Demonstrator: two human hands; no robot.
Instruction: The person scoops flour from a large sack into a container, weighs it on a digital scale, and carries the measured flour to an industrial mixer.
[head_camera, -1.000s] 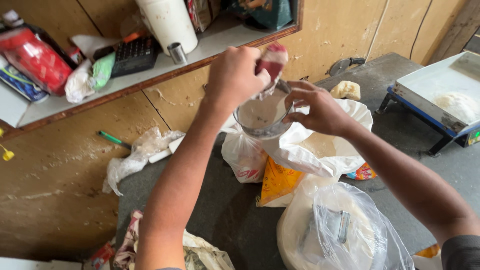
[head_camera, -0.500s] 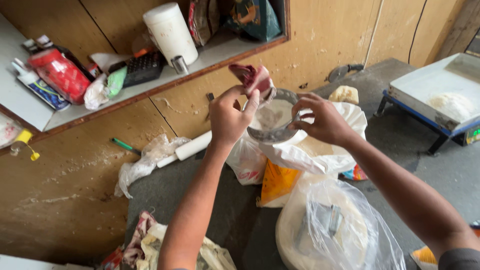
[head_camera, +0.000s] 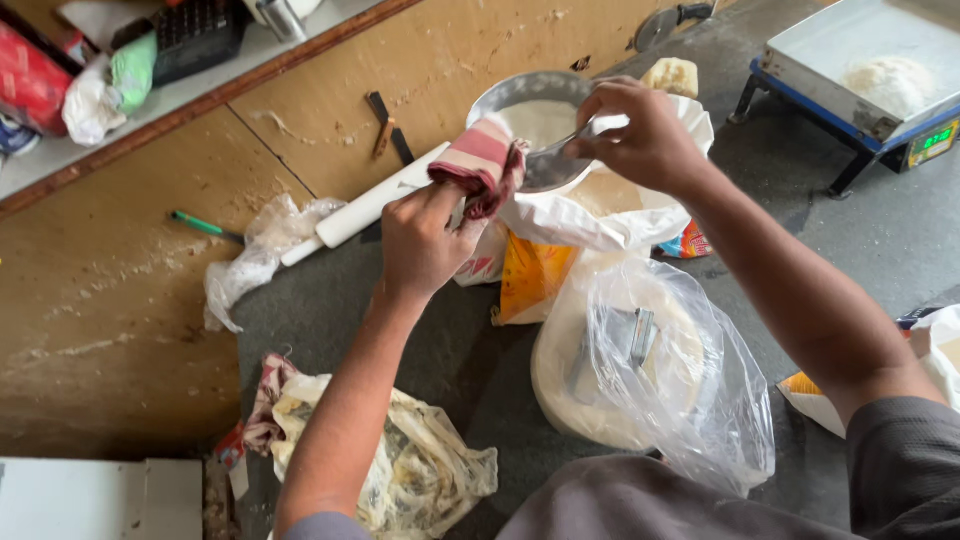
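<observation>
Only the one head view here, looking down at a grey work surface (head_camera: 880, 240) dusted with flour.

The left hand (head_camera: 425, 240) is closed around a striped red-and-white cloth (head_camera: 482, 162), fingers curled tight on it, and the cloth is pressed against the near rim of a round metal bowl (head_camera: 530, 100). The right hand (head_camera: 645, 135) is clamped on the bowl's right rim, thumb and fingers pinched together over the edge. How many fingers sit under the rim can't be seen, since they're hidden by the hand itself. The bowl is held up above an open white sack (head_camera: 600, 205), and its inside looks coated in white, probably flour, though it's hard to say how much is in there.

Below the sack an orange packet (head_camera: 530, 280) is partly covered, so its shape is cut off. Nearer the camera a pale round container wrapped in clear plastic (head_camera: 650, 370) is seen, with something metal blurred inside it. A crumpled plastic bag (head_camera: 400, 460) lies at lower left, with more striped fabric half tucked beneath it.

Against the wooden wall a white rolling pin (head_camera: 370, 205) and a green pen (head_camera: 205, 226) are lying. A scale (head_camera: 860, 60) with a white heap on its tray is cropped at top right.
</observation>
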